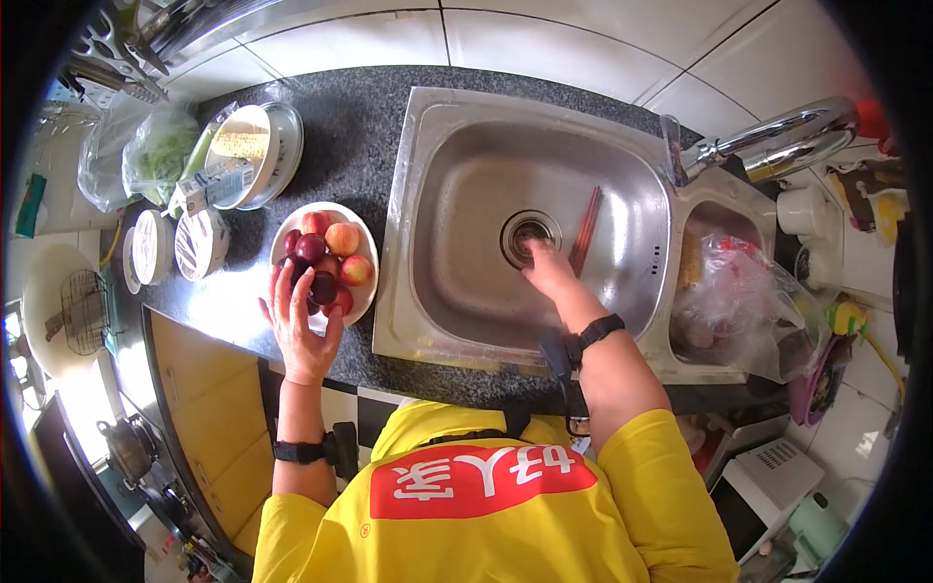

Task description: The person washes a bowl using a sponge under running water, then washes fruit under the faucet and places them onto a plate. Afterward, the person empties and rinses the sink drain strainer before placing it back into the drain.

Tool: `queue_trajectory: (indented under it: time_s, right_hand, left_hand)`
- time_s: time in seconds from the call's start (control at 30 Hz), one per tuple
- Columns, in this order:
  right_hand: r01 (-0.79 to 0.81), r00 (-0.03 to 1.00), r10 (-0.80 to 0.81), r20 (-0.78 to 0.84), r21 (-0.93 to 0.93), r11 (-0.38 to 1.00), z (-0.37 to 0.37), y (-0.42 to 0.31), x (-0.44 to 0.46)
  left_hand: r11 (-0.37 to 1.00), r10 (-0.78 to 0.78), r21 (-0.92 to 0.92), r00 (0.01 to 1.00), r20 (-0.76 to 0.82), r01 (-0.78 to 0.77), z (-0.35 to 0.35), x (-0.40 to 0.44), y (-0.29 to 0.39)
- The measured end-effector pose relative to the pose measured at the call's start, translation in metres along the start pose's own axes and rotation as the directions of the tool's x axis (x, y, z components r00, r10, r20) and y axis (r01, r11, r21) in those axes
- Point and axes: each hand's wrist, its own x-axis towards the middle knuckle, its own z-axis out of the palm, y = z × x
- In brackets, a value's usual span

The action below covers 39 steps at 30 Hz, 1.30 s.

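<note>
My left hand (303, 316) rests with its fingers spread over dark plums (310, 249) at the near side of a white plate (365, 236). Red and yellow round fruits (343, 238), like small apples or nectarines, share the plate. Down in the large steel sink basin (466, 194), my right hand (547, 267) reaches to the drain (515, 225) with its fingers drawn together. Its fingertips are in the drain opening, and what they grip is hidden. Reddish chopsticks (587, 230) lie in the basin just right of that hand.
A chrome faucet (768, 146) arches over the smaller right basin, which holds a clear plastic bag (734, 291). Corn (240, 145) sits in a bowl at the back left, near bagged greens (160, 146) and film-covered bowls (201, 243). Dark speckled counter (350, 117) surrounds the sink.
</note>
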Motion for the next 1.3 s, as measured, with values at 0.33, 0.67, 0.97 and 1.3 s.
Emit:
queue_trajectory:
  time_s: [0.33,0.67,0.97,1.3]
  right_hand:
    - [0.209,0.891,-0.311,-0.331,-0.308,0.928,-0.022,-0.004,-0.019]
    - [0.21,0.909,-0.319,-0.268,-0.367,0.906,-0.008,0.021,-0.011]
    - [0.351,0.894,-0.425,-0.146,-0.363,0.863,-0.01,0.022,-0.007]
    - [0.235,0.919,-0.339,-0.201,-0.412,0.88,-0.017,0.007,-0.018]
  left_hand:
    - [0.997,0.056,0.059,0.998,0.02,-0.058,0.004,0.01,0.005]
    - [0.982,0.182,0.083,0.976,-0.12,-0.172,-0.023,0.025,0.044]
    - [0.942,0.334,0.02,0.938,-0.095,-0.334,-0.018,0.051,0.1]
    - [0.932,0.361,-0.103,0.914,0.187,-0.347,0.011,0.051,0.145]
